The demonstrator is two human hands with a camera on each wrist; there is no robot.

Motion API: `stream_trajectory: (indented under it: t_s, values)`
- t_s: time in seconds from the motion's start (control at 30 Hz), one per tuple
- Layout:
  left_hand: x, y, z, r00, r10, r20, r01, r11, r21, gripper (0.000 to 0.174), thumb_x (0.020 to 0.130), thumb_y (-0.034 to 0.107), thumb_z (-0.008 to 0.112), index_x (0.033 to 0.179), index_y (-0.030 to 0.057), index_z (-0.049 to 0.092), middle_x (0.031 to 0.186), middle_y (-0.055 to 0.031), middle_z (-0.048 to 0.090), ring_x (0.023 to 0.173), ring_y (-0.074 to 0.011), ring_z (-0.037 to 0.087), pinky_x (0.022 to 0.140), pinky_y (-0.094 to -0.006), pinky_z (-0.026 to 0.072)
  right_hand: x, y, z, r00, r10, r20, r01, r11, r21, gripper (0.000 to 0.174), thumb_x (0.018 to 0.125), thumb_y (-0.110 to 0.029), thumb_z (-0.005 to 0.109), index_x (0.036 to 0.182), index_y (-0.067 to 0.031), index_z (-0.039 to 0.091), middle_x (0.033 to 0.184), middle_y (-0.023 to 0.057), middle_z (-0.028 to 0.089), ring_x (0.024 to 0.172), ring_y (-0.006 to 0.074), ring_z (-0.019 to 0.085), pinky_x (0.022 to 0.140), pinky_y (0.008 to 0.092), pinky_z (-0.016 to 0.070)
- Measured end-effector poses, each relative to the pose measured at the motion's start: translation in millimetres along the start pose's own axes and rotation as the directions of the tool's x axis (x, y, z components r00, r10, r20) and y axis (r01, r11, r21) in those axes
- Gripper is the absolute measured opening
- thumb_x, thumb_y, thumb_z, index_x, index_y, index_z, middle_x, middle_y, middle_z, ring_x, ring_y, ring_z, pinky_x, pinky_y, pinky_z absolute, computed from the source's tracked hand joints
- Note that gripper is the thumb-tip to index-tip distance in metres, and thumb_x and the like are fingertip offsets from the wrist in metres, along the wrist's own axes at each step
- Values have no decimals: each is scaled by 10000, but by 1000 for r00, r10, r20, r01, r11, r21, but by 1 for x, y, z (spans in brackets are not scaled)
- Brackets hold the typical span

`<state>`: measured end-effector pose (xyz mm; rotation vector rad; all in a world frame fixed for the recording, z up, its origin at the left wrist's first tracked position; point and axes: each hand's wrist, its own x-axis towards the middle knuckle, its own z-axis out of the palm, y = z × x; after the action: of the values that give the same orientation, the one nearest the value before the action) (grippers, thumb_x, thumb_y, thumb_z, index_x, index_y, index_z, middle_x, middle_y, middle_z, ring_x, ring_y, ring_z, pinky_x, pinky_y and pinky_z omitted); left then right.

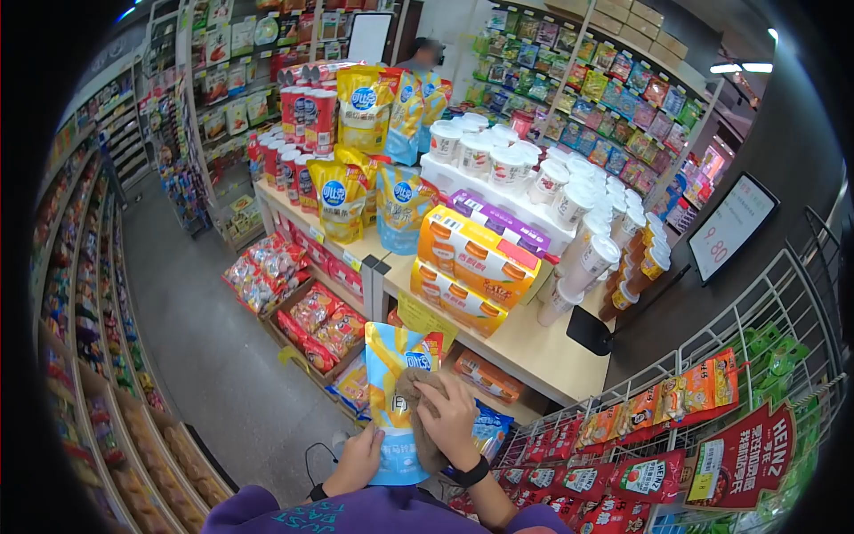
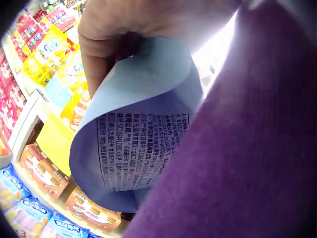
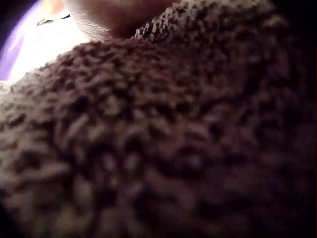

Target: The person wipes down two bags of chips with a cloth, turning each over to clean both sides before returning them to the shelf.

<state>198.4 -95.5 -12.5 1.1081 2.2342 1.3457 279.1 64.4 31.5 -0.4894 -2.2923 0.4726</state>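
The pouch [image 1: 390, 405], blue and yellow, is standing upright in front of the person's chest, held off the worktop [image 1: 543, 356] and on its near side. The left hand [image 1: 358, 458] is clamping the pouch at its lower left edge, the thumb lying on the front. In the left wrist view, its fingers are curling round the pouch, whose base is showing printed text.

The right hand [image 1: 449, 423] is closing over the brown cloth [image 1: 431, 445] with bent fingers and pressing it against the right part of the pouch's front. The cloth is hanging below those fingers; in the right wrist view it is filling most of the frame, leaving the fingertips hidden.

Beyond the pouch, the worktop is carrying orange boxes [image 1: 471, 267], a purple box [image 1: 498, 222], lidded cups [image 1: 569, 205], standing bags [image 1: 338, 200] and red tubes [image 1: 311, 120]. Red packets [image 1: 325, 325] are lying in a bin below. To the right, a wire rack [image 1: 680, 360] is holding hanging packets [image 1: 663, 400], and a price sign [image 1: 731, 227] is standing behind it. Shelves [image 1: 98, 329] are lining the left side.
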Motion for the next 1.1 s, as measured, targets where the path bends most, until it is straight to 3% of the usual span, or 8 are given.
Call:
stream_trajectory:
  t_s: [0.13,0.27,0.37,0.5,0.67,0.73,1.03,1.1]
  values:
    - [-11,16,-3,973,-199,-115,185,975,-121,262,906,176,455,1082,-8,516,679,-246,562,632,-421,563,540,-453,416,-39,-16,7,999,-30,38,25,993,115,325,622,-128,663,946,-160,667,1047,98,571,912,294,548,771,395,441]
    - [-17,-14,0,906,-151,-396,109,986,-125,251,912,182,444,1062,-4,522,684,-238,571,646,-413,571,547,-439,420,-71,-38,4,942,-192,274,102,945,311,308,635,-104,653,939,-148,664,1059,113,569,920,311,554,796,400,449]
    - [-38,11,-7,930,-294,-221,290,956,-50,249,912,185,448,1047,-9,524,711,-245,578,681,-409,583,566,-440,428,-56,-15,8,983,-136,125,104,967,233,310,636,-86,655,943,-121,658,1059,135,564,938,325,549,809,392,450]
    - [-72,18,7,942,-78,-326,43,993,-115,254,910,201,468,1005,-21,545,686,-241,578,651,-372,603,540,-399,434,-24,17,5,991,133,23,-130,900,416,283,682,-38,638,963,-65,637,1061,159,559,981,320,546,834,352,439]
    - [-59,-18,-1,858,-296,-421,223,951,-215,266,924,209,458,926,-45,537,671,-201,580,589,-229,589,555,-341,429,-87,3,16,981,109,163,-179,835,521,300,685,-33,644,984,-50,631,1078,177,553,1006,309,541,881,356,414]
    - [-43,-28,-4,708,-270,-652,-56,900,-433,277,933,210,446,876,-49,526,666,-178,567,585,-151,529,559,-331,412,-110,-3,13,942,124,313,-280,803,526,310,695,-70,652,1005,-71,638,1129,195,543,1079,329,510,928,373,389]
    - [-38,28,-3,985,10,-174,-27,995,-97,229,912,143,466,812,-51,535,617,-141,554,553,-156,536,529,-336,388,-44,43,-47,928,349,-131,-253,848,466,244,757,-58,604,1000,-44,622,1109,167,557,1097,277,502,951,345,354]
    - [-38,24,-3,993,60,-99,-85,960,-268,218,913,152,476,899,-47,563,716,-108,607,641,-128,564,562,-302,421,-32,50,-65,895,433,-102,-245,670,701,298,779,-67,589,1074,-27,585,1195,143,523,1138,237,469,984,336,326]
